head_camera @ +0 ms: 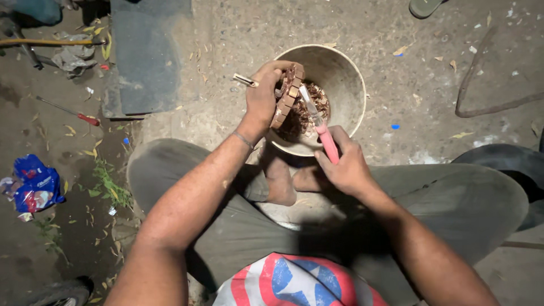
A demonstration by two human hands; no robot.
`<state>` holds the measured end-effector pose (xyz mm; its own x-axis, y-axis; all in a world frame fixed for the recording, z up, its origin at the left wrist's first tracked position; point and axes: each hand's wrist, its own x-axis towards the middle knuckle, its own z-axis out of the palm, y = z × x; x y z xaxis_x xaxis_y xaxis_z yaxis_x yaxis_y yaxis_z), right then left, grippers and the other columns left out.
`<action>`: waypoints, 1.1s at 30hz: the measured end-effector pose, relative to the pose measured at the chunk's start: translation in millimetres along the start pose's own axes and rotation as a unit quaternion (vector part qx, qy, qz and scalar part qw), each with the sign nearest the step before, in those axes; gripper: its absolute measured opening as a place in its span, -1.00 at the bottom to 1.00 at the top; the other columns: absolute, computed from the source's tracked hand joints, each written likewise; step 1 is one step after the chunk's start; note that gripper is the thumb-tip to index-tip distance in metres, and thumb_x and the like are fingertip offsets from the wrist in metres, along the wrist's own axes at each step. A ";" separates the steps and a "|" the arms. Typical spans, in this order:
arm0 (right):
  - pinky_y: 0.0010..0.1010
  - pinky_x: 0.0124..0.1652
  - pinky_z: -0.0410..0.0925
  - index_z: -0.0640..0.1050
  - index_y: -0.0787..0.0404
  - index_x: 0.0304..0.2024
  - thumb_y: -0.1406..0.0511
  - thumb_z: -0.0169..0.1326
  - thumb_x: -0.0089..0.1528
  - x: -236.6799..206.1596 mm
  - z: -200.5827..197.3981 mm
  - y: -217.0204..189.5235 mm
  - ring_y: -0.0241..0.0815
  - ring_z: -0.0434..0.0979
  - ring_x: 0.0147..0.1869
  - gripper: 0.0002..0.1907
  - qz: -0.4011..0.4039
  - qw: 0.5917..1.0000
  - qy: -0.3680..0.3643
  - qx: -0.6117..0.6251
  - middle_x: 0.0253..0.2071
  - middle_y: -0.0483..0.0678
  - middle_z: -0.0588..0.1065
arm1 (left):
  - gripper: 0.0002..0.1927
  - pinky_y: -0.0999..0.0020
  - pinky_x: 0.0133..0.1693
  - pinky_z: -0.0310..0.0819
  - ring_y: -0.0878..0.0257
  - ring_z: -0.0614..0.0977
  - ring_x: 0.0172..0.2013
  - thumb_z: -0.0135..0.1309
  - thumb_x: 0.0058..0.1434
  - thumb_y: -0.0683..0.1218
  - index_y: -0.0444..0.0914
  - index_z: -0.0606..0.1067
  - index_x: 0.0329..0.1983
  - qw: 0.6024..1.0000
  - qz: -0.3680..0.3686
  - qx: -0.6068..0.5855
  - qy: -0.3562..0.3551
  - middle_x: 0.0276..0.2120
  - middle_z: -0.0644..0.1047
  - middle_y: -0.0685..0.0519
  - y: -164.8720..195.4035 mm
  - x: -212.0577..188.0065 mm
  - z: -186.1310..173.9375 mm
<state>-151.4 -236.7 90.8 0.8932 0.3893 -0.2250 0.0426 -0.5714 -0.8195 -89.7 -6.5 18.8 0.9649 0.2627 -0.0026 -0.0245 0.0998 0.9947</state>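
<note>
My left hand (pixel 262 97) grips a round copper-wound motor part (pixel 287 95) with segmented edges, held tilted over a pale plastic bucket (pixel 351 85). My right hand (pixel 347 164) holds a pink-handled knife (pixel 327 143), and its blade (pixel 309 102) points up against the wound part. Brown copper scraps (pixel 306 116) lie inside the bucket. A small metal piece (pixel 245 80) sticks out past my left fingers. I sit cross-legged in grey trousers with my bare feet (pixel 283 178) just below the bucket.
A red-handled screwdriver (pixel 73 113) lies on the dirt floor at left, near a blue plastic wrapper (pixel 35 184) and dry leaves. A dark flat slab (pixel 148 54) lies at upper left. A curved cable (pixel 487 85) and a sandal (pixel 424 7) sit at upper right.
</note>
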 end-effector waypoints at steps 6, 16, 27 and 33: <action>0.02 -0.21 0.36 0.46 0.27 -0.03 0.36 0.15 0.20 11.4 1.5 -8.6 0.28 0.56 -0.20 -0.70 0.006 0.984 0.113 -0.139 -0.27 0.24 0.52 | -0.74 0.30 0.12 0.46 0.19 0.57 -0.01 -0.17 0.42 -0.17 -0.38 0.48 0.03 0.979 0.129 0.105 0.116 -0.06 0.54 -0.04 17.8 -6.2 2.4; -0.14 -0.31 0.34 0.37 0.26 0.05 0.33 0.17 0.21 -0.2 23.5 12.4 0.01 0.49 -0.31 -0.60 0.126 0.980 -0.042 0.146 -0.33 0.13 0.44 | -0.72 0.30 0.19 0.40 0.17 0.55 0.06 -0.15 0.45 -0.13 -0.35 0.48 0.09 0.984 0.107 0.049 0.135 -0.01 0.53 -0.07 3.5 -14.0 12.1; -0.50 -0.42 0.08 0.33 0.19 -0.04 0.34 0.25 0.13 -21.6 21.3 -3.2 -0.33 0.20 -0.41 -0.56 0.150 0.593 -0.414 0.674 -0.37 -0.15 0.25 | -0.58 0.31 -0.17 0.57 0.13 0.64 -0.20 -0.17 0.41 -0.09 -0.45 0.44 0.20 0.811 -0.245 -0.463 -0.262 -0.11 0.60 -0.22 18.8 -19.3 13.3; -0.47 -0.41 0.07 0.34 0.21 -0.07 0.31 0.30 0.11 -17.4 16.0 7.4 -0.32 0.18 -0.42 -0.54 0.166 0.555 -0.448 0.681 -0.41 -0.16 0.24 | -0.59 0.33 -0.18 0.58 0.08 0.65 -0.21 -0.16 0.49 -0.12 -0.52 0.42 0.23 0.766 -0.294 -0.454 -0.346 -0.09 0.61 -0.34 29.6 -21.1 6.9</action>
<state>-173.8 -236.2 80.2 0.1431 0.9776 -0.1541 -0.9807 0.1191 -0.1552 -109.0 -15.8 49.1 0.7781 -0.6257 -0.0555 0.6002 0.7145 0.3596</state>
